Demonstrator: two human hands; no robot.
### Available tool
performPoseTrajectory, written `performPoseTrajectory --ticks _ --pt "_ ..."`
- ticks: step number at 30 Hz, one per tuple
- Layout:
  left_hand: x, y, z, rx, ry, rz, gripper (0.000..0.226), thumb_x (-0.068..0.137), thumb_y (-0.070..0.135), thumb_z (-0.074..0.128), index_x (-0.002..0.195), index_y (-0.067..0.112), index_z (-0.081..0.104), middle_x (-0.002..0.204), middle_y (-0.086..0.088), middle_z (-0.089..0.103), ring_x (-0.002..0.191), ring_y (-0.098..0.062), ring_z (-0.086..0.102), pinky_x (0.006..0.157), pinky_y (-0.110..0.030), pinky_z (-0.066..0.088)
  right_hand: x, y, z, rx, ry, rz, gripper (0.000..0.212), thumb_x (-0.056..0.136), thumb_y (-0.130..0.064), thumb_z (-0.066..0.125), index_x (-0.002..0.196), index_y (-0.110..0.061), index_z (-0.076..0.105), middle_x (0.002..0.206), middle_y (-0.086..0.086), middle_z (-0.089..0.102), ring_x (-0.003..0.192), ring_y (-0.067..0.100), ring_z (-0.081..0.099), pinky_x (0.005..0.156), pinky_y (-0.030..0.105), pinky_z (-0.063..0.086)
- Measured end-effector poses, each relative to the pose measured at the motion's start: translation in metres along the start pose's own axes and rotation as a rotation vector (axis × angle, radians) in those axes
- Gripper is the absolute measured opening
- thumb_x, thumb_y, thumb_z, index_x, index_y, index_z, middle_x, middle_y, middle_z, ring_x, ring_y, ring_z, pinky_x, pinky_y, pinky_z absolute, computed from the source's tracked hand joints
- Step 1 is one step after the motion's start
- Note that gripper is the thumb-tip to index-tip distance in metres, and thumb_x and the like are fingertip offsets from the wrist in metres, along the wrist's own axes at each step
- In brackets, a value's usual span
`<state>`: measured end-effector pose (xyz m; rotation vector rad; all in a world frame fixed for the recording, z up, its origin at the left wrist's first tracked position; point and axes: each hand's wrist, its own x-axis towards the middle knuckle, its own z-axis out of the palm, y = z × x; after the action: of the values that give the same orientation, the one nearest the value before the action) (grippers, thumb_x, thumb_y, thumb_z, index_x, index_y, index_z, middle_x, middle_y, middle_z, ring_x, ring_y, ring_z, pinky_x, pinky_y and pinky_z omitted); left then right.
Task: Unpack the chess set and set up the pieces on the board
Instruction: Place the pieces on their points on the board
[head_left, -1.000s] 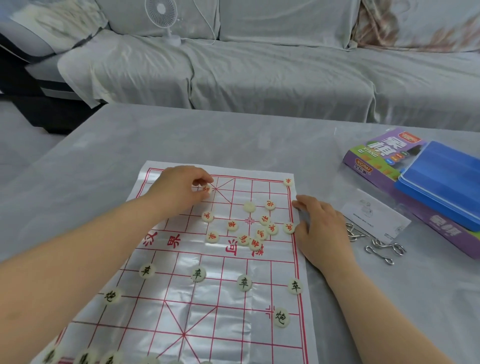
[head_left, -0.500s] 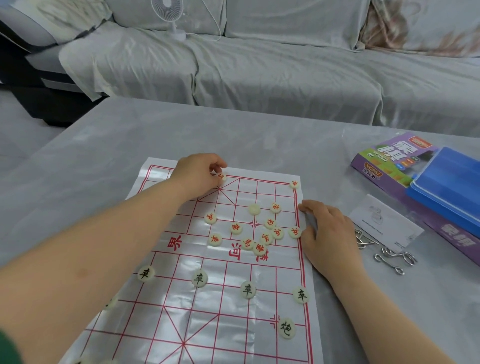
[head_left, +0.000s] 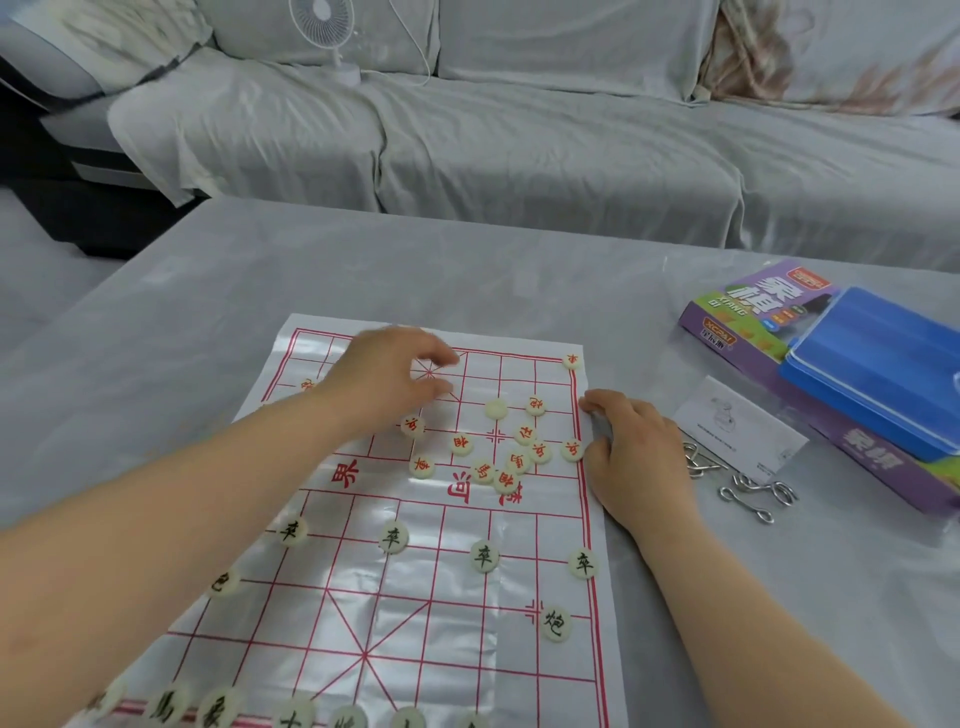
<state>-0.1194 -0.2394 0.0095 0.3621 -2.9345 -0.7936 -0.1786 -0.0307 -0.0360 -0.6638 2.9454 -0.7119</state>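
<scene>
A shiny plastic chess board sheet (head_left: 415, 597) with red lines lies on the grey table. My left hand (head_left: 389, 379) hovers over the far palace cross, blurred, with thumb and forefinger apart and no piece visible between them. My right hand (head_left: 639, 457) rests flat on the sheet's right edge. A loose cluster of red-lettered pieces (head_left: 519, 457) lies near the river. One red piece (head_left: 571, 360) sits at the far right corner, and another (head_left: 306, 384) shows left of my left hand. Black-lettered pieces (head_left: 484, 556) stand in a row on the near half, with more along the near edge.
The purple chess box (head_left: 743, 317) and its blue plastic case (head_left: 872, 374) lie at the right. Beside them lie a paper leaflet (head_left: 737, 431) and several metal wire puzzles (head_left: 748, 488). A covered sofa (head_left: 519, 145) with a small fan (head_left: 332, 31) stands behind the table.
My left hand carried a red piece to the far edge of the board. Its fingers have since spread, and the piece no longer shows at the fingertips. My right hand stayed on the sheet's edge.
</scene>
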Motion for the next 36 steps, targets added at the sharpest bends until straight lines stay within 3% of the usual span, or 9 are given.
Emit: performPoseTrajectory --ticks 6,9,28,32,36 --pt "-0.035 0.033 0.016 0.266 -0.233 0.243 0.037 0.084 0.044 0.056 0.118 0.03 0.056 0.126 0.013 0.053 0.117 -0.009 0.043 0.101 -0.026 0.025 -0.003 -0.004 -0.003 -0.014 -0.002 -0.003 0.044 0.087 -0.009 0.042 0.128 -0.022 0.045 0.129 0.006 0.05 0.119 0.024 0.042 0.103 0.029 0.026" --pt "-0.034 0.038 0.026 0.374 -0.28 0.247 0.048 0.08 0.054 0.055 0.121 0.029 0.051 0.127 0.01 0.049 0.117 -0.013 0.042 0.1 -0.029 0.026 -0.003 -0.006 -0.004 -0.023 -0.001 -0.01 0.044 0.087 -0.008 0.042 0.129 -0.021 0.045 0.129 0.005 0.05 0.119 0.022 0.042 0.103 0.028 0.026" --pt "-0.025 0.031 0.036 0.33 -0.217 0.253 0.036 0.082 0.049 0.056 0.108 0.025 0.059 0.119 0.009 0.051 0.111 -0.012 0.041 0.1 -0.026 0.022 -0.001 -0.001 0.0 -0.017 0.001 -0.004 0.044 0.086 -0.009 0.042 0.129 -0.022 0.044 0.129 0.005 0.049 0.12 0.023 0.042 0.103 0.029 0.027" --pt "-0.023 0.026 0.024 0.252 -0.129 0.249 0.03 0.08 0.046 0.059 0.103 0.026 0.059 0.118 0.013 0.052 0.116 -0.009 0.04 0.103 -0.025 0.017 -0.001 -0.001 0.0 -0.016 0.004 -0.005 0.044 0.087 -0.009 0.042 0.129 -0.023 0.044 0.129 0.004 0.05 0.119 0.023 0.042 0.102 0.029 0.029" --pt "-0.012 0.019 0.004 0.175 0.024 0.155 0.028 0.078 0.042 0.063 0.099 0.023 0.061 0.111 0.01 0.057 0.111 -0.012 0.045 0.101 -0.028 0.022 0.0 -0.001 0.0 -0.024 0.002 -0.013 0.044 0.087 -0.01 0.041 0.129 -0.023 0.043 0.129 0.004 0.049 0.12 0.022 0.041 0.103 0.029 0.028"
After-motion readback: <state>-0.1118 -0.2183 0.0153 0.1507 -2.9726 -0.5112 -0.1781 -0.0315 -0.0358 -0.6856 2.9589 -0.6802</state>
